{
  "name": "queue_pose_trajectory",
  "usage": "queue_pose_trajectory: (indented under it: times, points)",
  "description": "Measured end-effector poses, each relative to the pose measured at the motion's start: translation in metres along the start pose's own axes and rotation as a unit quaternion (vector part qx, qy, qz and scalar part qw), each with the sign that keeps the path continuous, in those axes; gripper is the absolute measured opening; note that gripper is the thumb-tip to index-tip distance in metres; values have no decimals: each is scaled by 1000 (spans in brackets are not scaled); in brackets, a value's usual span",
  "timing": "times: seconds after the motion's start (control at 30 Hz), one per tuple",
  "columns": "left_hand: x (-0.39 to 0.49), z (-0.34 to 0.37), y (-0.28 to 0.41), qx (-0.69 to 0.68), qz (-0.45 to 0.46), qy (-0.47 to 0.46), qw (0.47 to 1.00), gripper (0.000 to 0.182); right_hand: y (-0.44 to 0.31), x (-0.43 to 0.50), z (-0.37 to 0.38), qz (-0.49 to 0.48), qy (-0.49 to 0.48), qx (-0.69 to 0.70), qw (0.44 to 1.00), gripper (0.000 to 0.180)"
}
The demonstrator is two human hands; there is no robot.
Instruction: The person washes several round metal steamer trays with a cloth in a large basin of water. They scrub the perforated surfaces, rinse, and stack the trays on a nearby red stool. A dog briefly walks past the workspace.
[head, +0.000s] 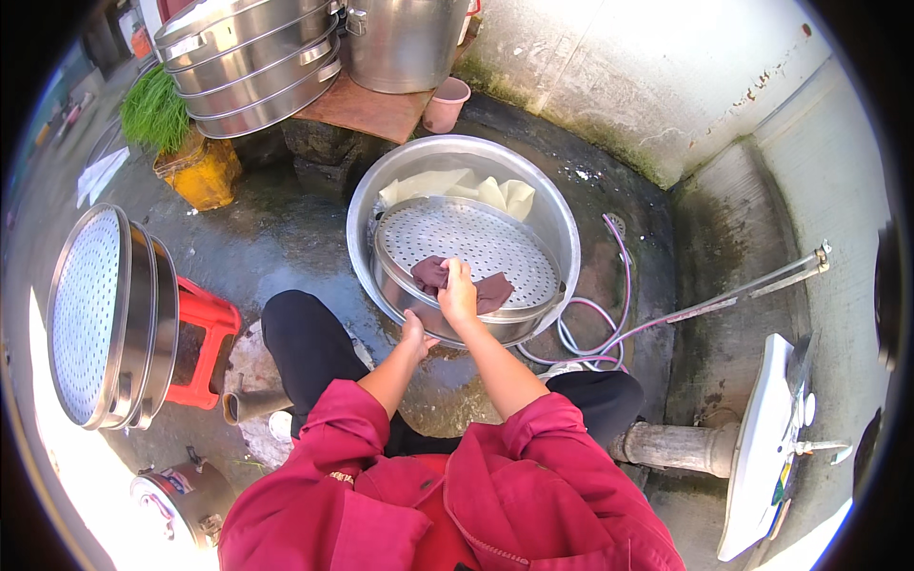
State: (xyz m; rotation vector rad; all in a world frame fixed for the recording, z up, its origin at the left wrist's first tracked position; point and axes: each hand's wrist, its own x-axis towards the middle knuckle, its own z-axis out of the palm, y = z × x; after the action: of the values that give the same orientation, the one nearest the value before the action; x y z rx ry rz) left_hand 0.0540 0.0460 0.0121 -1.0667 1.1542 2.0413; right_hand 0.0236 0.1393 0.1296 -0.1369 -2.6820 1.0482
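A perforated metal steamer tray [485,243] lies tilted inside a large round metal basin [564,193] on the wet ground before me. My right hand [458,291] grips a dark maroon cloth [494,292] against the tray's near rim. My left hand [416,335] is at the near side of the basin, lower and to the left, with the thumb raised; whether it grips the tray's side or the basin's rim I cannot tell. Pale cream cloth or sheeting [510,196] is bunched behind the tray in the basin.
Stacked steamer tiers [257,71] and a tall metal pot [407,43] stand at the back beside a pink bucket [447,105]. More perforated trays [86,321] lean by a red stool [211,342]. A hose [621,335] coils at right, near a white pedestal sink [757,442].
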Motion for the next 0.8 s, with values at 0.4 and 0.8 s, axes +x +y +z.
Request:
queue_pose_trajectory:
  times: [0.4,0.8]
  points:
    - [-24,18,61,61,-44,9,997,124,77,38,-26,215,-253,115,936,56]
    - [35,10,59,284,20,23,958,89,105,61,-36,120,-457,-204,857,59]
